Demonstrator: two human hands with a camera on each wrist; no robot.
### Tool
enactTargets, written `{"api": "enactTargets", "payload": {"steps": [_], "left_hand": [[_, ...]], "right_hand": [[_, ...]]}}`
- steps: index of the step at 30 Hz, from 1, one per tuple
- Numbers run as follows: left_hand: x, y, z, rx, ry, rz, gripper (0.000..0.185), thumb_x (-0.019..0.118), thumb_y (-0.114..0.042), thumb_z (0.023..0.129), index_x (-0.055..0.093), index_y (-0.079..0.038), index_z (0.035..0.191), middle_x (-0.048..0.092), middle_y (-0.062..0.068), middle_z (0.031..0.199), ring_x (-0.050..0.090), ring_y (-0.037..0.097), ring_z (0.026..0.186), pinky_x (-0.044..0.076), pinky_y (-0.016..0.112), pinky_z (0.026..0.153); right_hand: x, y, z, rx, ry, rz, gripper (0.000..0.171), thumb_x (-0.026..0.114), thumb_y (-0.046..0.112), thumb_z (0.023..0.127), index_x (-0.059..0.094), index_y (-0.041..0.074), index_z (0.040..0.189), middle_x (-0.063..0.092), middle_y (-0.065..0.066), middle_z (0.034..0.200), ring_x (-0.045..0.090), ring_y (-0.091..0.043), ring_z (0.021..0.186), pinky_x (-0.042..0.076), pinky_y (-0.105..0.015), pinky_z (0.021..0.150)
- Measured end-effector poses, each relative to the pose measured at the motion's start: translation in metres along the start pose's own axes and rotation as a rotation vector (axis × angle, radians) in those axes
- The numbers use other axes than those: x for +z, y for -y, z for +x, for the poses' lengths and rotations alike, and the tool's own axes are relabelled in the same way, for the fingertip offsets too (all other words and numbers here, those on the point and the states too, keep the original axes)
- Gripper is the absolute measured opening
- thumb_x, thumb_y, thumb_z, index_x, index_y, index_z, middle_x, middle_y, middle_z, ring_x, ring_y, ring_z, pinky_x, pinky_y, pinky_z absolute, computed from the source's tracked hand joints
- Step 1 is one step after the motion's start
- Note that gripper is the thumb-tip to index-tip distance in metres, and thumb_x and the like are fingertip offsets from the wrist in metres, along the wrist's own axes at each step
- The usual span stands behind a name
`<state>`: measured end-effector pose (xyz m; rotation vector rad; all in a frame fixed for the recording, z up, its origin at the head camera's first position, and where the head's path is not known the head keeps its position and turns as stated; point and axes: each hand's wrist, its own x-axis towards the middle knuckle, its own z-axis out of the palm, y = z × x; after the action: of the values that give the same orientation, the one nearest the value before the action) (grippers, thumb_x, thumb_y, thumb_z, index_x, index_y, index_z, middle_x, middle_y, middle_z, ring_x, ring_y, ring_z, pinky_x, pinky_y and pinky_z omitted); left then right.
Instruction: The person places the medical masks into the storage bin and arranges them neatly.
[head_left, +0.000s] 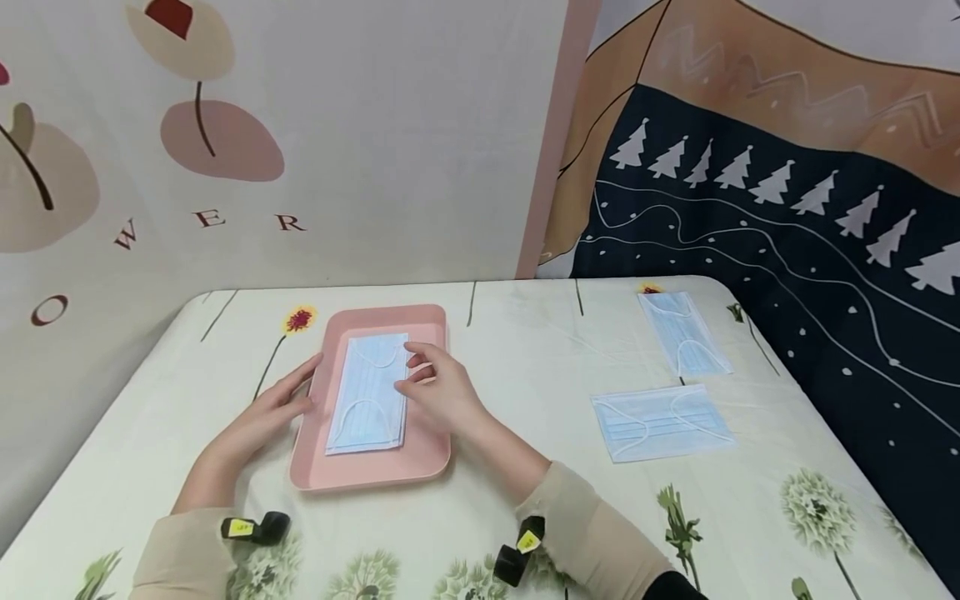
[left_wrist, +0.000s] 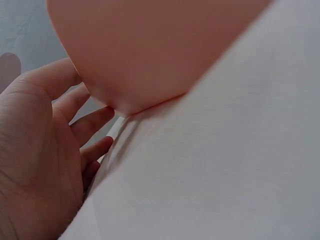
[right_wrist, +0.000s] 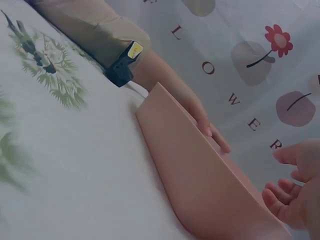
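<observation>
A pink tray [head_left: 371, 473] lies on the table, with a small stack of light blue face masks [head_left: 367, 400] in it. Against the tray's left side rests my left hand [head_left: 272, 412]. In the left wrist view, the fingertips [left_wrist: 107, 114] of that hand touch the tray's outer wall [left_wrist: 135, 55]. My right hand [head_left: 444, 385] is over the right edge of the mask stack, thumb and index finger apart. The right wrist view shows this hand [right_wrist: 295, 192] above the tray's rim with nothing visible between its fingers; the masks are hidden there by the tray wall.
Two more face masks lie on the right of the table: one lengthwise [head_left: 686, 333] near the back edge, one crosswise [head_left: 660, 427] nearer. The floral tablecloth [head_left: 525, 350] spreads around the tray. Printed curtains [head_left: 420, 142] hang behind.
</observation>
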<state>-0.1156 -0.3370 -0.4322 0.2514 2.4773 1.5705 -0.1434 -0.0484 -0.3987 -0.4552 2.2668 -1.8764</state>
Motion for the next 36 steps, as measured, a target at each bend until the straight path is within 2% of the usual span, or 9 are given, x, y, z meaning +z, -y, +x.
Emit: {"api": "enactTargets", "payload": {"steps": [6,11,18,28,36], "left_hand": [[0.0,-0.001,0.0,-0.011,0.001,-0.004,0.072,0.057,-0.017,0.097,0.014,-0.017,0.155,0.008,0.015,0.159,-0.001,0.04,0.142,0.006,0.067,0.106],[0.0,-0.003,0.0,-0.007,0.004,-0.008,0.072,0.057,-0.017,0.097,0.015,-0.016,0.155,0.008,0.016,0.158,-0.001,0.04,0.142,0.006,0.066,0.106],[0.001,-0.001,-0.001,-0.022,0.001,0.004,0.071,0.057,-0.02,0.097,0.016,-0.018,0.155,0.008,0.015,0.159,-0.001,0.039,0.142,0.006,0.066,0.107],[0.001,-0.001,-0.001,-0.033,0.001,0.003,0.071,0.057,-0.021,0.097,0.016,-0.021,0.155,0.008,0.014,0.159,-0.001,0.038,0.143,0.006,0.066,0.106],[0.0,-0.002,-0.003,-0.019,0.003,0.002,0.071,0.057,-0.02,0.097,0.016,-0.02,0.155,0.007,0.017,0.158,-0.001,0.041,0.142,0.006,0.067,0.106]], "right_hand": [[-0.028,0.003,-0.007,-0.042,0.002,0.0,0.052,0.071,0.002,0.084,0.055,0.006,0.133,0.059,-0.015,0.109,0.063,-0.016,0.09,0.053,-0.024,0.074],[-0.055,0.002,-0.012,-0.093,0.006,-0.064,0.048,0.069,0.005,0.087,0.054,0.004,0.133,0.059,-0.016,0.112,0.062,-0.019,0.095,0.052,-0.027,0.079],[-0.1,-0.004,-0.019,-0.116,-0.057,-0.158,0.044,0.07,0.008,0.088,0.057,0.007,0.13,0.061,-0.012,0.11,0.062,-0.018,0.096,0.052,-0.032,0.081],[-0.169,-0.013,-0.033,-0.093,-0.163,-0.279,0.045,0.07,0.01,0.088,0.056,0.007,0.131,0.061,-0.014,0.113,0.062,-0.023,0.1,0.049,-0.039,0.085],[-0.22,-0.025,-0.044,-0.061,-0.224,-0.383,0.045,0.068,0.014,0.091,0.053,0.008,0.133,0.059,-0.016,0.117,0.06,-0.025,0.103,0.048,-0.038,0.086]]}}
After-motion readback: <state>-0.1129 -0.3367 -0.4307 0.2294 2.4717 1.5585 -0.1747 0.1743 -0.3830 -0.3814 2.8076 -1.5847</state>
